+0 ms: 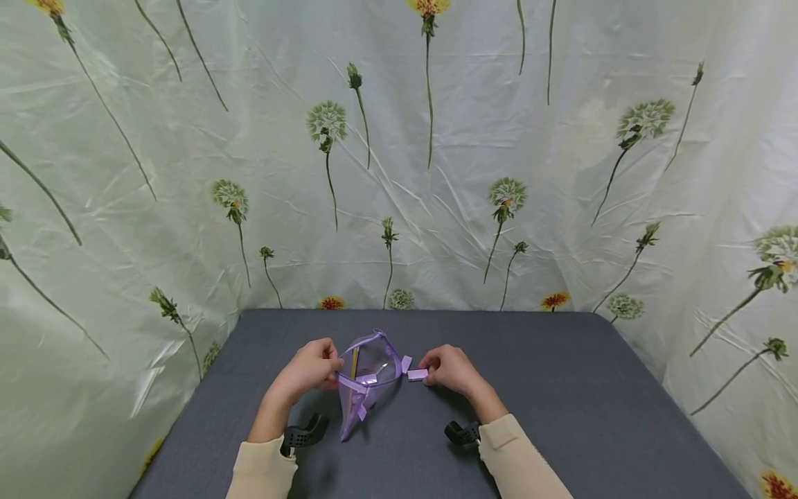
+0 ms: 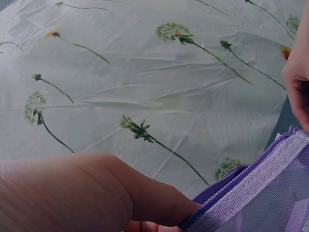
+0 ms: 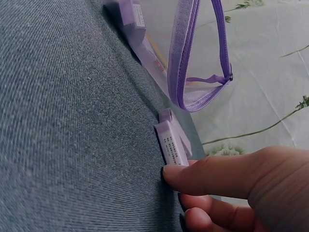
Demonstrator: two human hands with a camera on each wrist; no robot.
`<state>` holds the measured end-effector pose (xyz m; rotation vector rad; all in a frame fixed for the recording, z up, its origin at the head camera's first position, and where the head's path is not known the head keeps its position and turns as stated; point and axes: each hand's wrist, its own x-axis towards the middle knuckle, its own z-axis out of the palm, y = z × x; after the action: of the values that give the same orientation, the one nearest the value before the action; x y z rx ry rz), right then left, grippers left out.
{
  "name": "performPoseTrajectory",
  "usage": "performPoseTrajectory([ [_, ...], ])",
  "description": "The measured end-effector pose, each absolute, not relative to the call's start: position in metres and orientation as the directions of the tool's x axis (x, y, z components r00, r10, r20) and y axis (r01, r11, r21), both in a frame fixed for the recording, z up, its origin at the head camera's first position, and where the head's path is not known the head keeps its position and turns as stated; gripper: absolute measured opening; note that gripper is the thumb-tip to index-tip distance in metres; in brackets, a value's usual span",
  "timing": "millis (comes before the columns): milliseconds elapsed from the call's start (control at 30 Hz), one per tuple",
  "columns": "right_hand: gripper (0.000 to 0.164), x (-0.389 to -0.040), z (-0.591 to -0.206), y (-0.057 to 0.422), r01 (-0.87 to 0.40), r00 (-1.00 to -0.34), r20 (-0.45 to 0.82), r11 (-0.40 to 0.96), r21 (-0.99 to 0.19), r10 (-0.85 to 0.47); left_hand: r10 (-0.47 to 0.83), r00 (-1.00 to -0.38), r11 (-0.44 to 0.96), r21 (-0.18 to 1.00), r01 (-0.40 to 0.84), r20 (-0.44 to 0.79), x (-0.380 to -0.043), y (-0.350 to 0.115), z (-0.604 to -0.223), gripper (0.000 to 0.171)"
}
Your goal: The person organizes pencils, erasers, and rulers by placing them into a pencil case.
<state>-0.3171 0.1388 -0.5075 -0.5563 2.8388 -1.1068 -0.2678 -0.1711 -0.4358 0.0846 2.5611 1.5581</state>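
Observation:
A purple mesh zipper pouch (image 1: 350,409) stands tilted with its mouth unzipped. My left hand (image 1: 309,364) pinches its rim between thumb and fingers; the zipper edge (image 2: 244,188) runs out from that thumb in the left wrist view. Inside the pouch are a yellow pencil (image 1: 355,362) and a small light-purple block (image 1: 368,379). To the right of the pouch, my right hand (image 1: 455,369) pinches one end of a purple eraser (image 3: 171,145) with printed text, low at the tabletop. Another similar purple block (image 1: 406,364) lies just behind it, beside the pouch.
The dark grey table (image 1: 548,416) reaches out on both sides of the hands. Behind it hangs a pale curtain (image 1: 280,152) printed with dandelions. Each wrist wears a black strap-like mount (image 1: 461,433).

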Motion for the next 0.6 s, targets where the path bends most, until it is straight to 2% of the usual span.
performPoseTrajectory([
  [600,0.023,-0.3172,-0.5088,0.1403,-0.305,-0.931,0.070,0.660,-0.687,-0.358,0.127,-0.989,0.461,0.887,-0.006,-0.073,-0.2663,-0.1726,-0.4348,0.017],
])
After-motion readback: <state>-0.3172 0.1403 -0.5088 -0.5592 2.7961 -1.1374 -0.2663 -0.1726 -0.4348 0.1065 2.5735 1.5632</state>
